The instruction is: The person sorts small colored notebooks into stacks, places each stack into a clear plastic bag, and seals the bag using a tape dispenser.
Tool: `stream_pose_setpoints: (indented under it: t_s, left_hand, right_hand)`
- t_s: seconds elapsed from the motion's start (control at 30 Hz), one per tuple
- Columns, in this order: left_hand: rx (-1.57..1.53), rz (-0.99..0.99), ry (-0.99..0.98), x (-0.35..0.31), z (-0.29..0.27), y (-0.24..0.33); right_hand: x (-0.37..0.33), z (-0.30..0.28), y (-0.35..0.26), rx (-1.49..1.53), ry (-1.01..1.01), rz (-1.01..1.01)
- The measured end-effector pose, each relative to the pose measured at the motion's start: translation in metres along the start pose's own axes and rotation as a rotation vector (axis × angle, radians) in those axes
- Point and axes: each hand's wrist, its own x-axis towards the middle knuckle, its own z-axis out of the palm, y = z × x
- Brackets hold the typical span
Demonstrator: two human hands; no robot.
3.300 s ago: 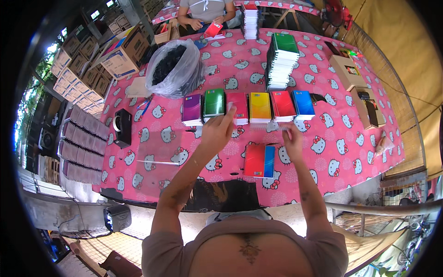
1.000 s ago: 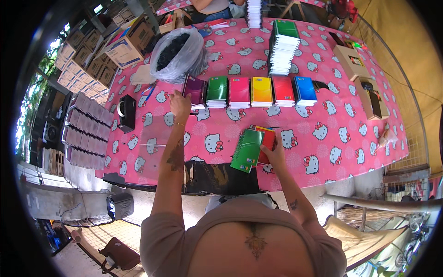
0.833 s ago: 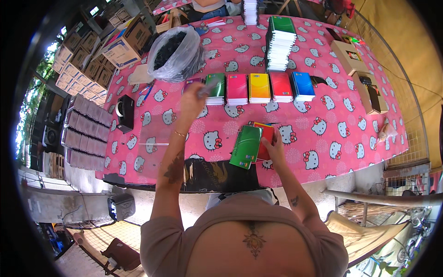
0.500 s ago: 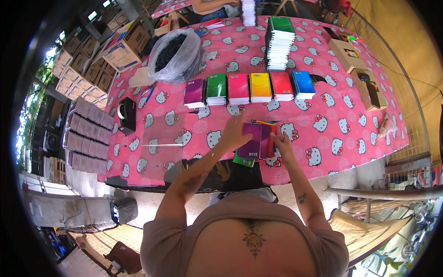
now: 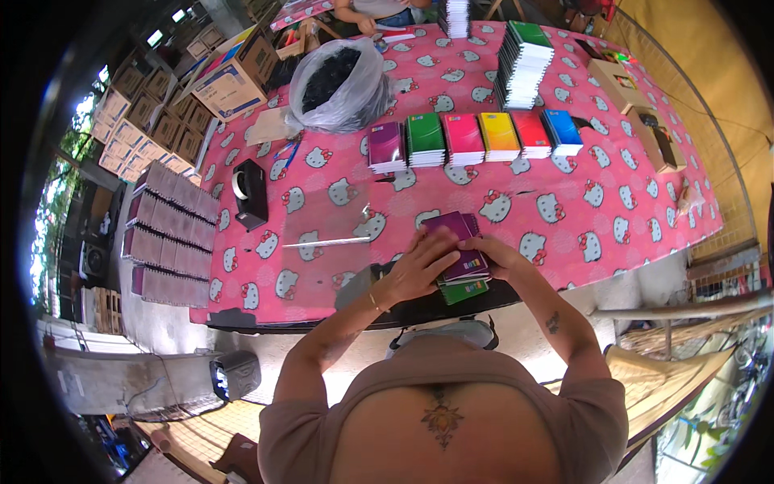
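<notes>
Near the table's front edge lies a small stack of spiral notebooks, with a purple notebook (image 5: 469,263) on top and a green notebook (image 5: 465,290) sticking out below it towards me. My left hand (image 5: 421,264) rests on the stack's left side, its fingers stretched across the purple cover. At the right edge, my right hand (image 5: 497,255) grips the stack with bent fingers. The covers between the top and bottom ones are largely hidden by my hands.
Beyond my hands runs a row of notebook piles, including a yellow pile (image 5: 499,135). Behind it rises a tall notebook stack (image 5: 524,73). A plastic bag (image 5: 355,101), a black tape dispenser (image 5: 251,194) and a clear sheet (image 5: 322,242) lie leftward. Bundled notebooks (image 5: 173,242) stand at the left edge.
My left hand has come down from above onto the purple notebook. The red and orange edges at the stack's right are no longer visible. The view has shifted, moving the table things rightward.
</notes>
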Motion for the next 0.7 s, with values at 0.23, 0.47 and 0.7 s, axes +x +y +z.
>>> stream_pose_setpoints:
  t_s: [0.23,0.47,0.7]
  left_hand:
    - [-1.049,-0.622,0.183,-0.048,0.010,-0.012]
    - [-0.901,-0.408,0.233,-0.064,0.036,-0.025]
    - [-0.767,-0.440,0.135,-0.079,0.045,-0.055]
  right_hand:
    - [0.000,0.049,0.068,-0.378,0.046,-0.897]
    - [0.041,0.061,0.133,-0.302,0.257,-0.970]
    - [0.040,0.071,0.116,-0.510,0.248,-0.932]
